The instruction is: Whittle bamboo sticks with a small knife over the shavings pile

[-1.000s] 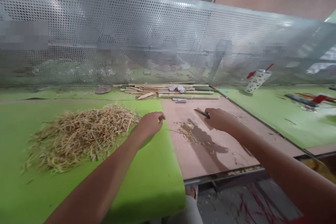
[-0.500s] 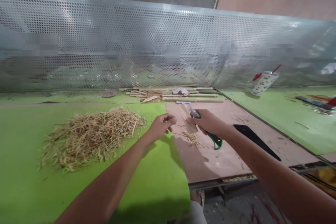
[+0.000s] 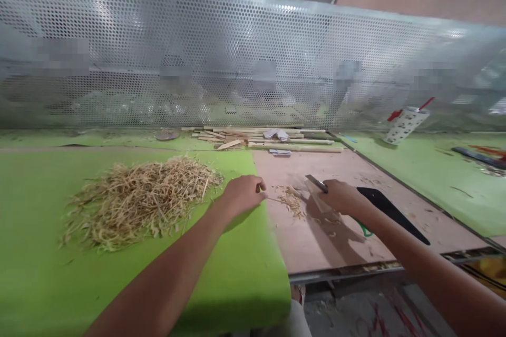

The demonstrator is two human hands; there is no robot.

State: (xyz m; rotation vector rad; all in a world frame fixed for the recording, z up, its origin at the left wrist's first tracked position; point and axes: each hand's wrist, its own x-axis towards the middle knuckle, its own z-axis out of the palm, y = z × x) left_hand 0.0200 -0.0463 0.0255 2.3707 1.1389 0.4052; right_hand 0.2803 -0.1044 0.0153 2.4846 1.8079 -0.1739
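My left hand (image 3: 245,192) is closed in a pinch on a thin strip (image 3: 274,199) at the right edge of the green sheet (image 3: 237,274). Over the pinkish board, my right hand (image 3: 342,197) is wrapped round a cutter (image 3: 316,183) with a metal blade; part of its green handle shows behind the hand. A flat, pale translucent piece (image 3: 317,200) is beside the blade. Small shavings (image 3: 291,201) lie on the board between my hands. To the left, a large heap of thin, pale strips (image 3: 142,200) rests on the green sheet.
Long sticks (image 3: 296,146) lie at the back below a perforated metal screen (image 3: 221,52). A black flat piece (image 3: 391,213) is right of my right hand. Farther right stand a patterned cup (image 3: 406,125) with a red straw and a dark tool (image 3: 478,158).
My right hand has moved right with the cutter, away from my left hand, and the blade now points up and left. The view has shifted slightly.
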